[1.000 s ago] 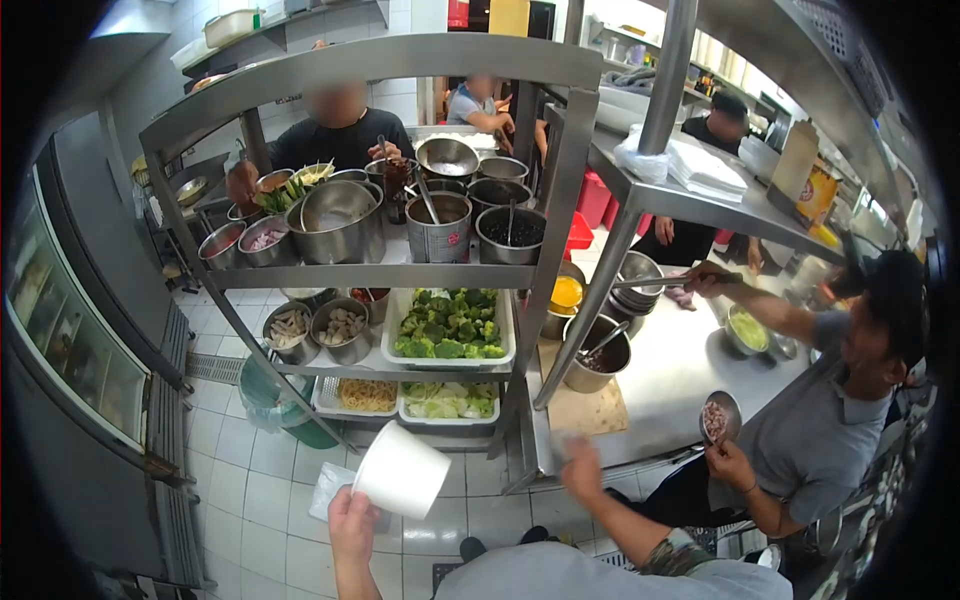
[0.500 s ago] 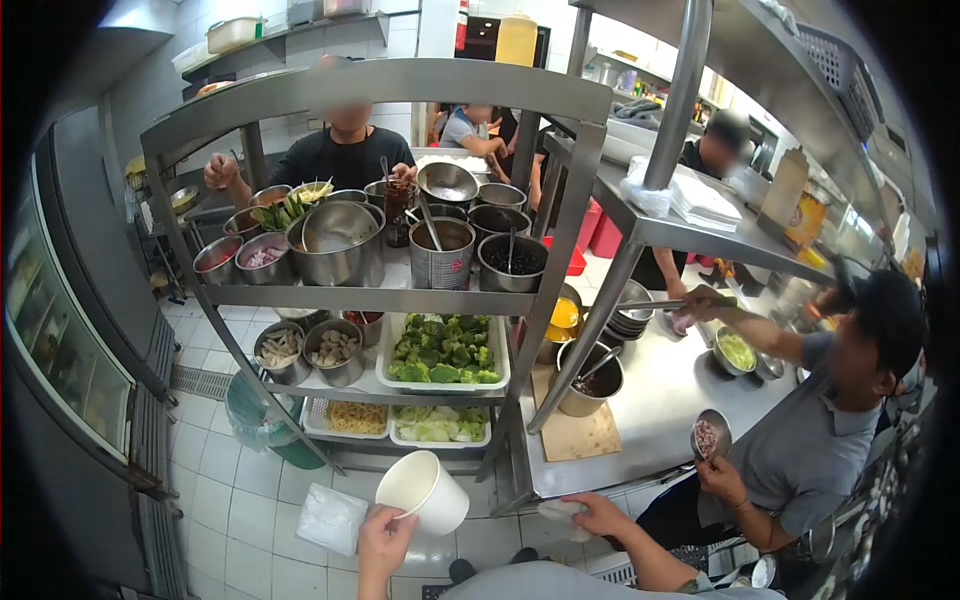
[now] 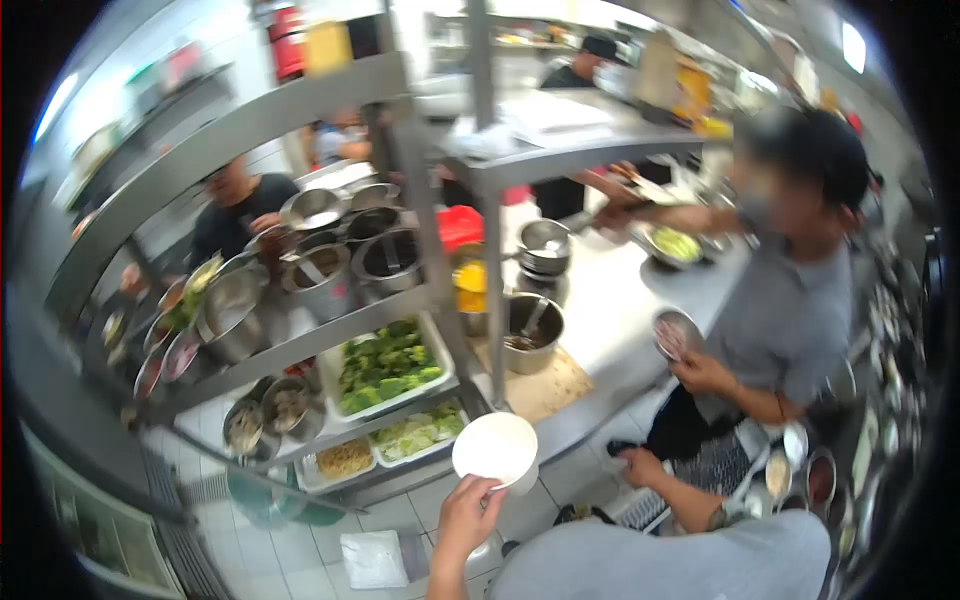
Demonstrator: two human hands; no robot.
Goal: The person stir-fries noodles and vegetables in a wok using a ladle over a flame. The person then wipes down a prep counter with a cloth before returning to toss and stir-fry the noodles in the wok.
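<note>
My left hand (image 3: 468,515) grips the rim of a white round tub (image 3: 495,450), thumb over the edge. The tub's open mouth faces up, and its inside looks bare. To the right, my right hand (image 3: 645,468) is low beside a co-worker's dark trousers; its fingers are blurred, and a dark shape shows at their tips. Just beyond the tub are a tray of cut lettuce (image 3: 420,435), a tray of broccoli (image 3: 392,368) and a tray of noodles (image 3: 345,460).
A metal rack (image 3: 300,345) with pots stands ahead. A steel counter (image 3: 625,300) carries a board (image 3: 550,385) and a pot (image 3: 533,330). At right a co-worker (image 3: 780,290) holds a bowl (image 3: 678,335). Another person (image 3: 240,205) stands behind the rack.
The view has turned right and blurred. The tub and my left hand now appear farther right, near the counter's corner. The pale item by my right hand no longer shows there.
</note>
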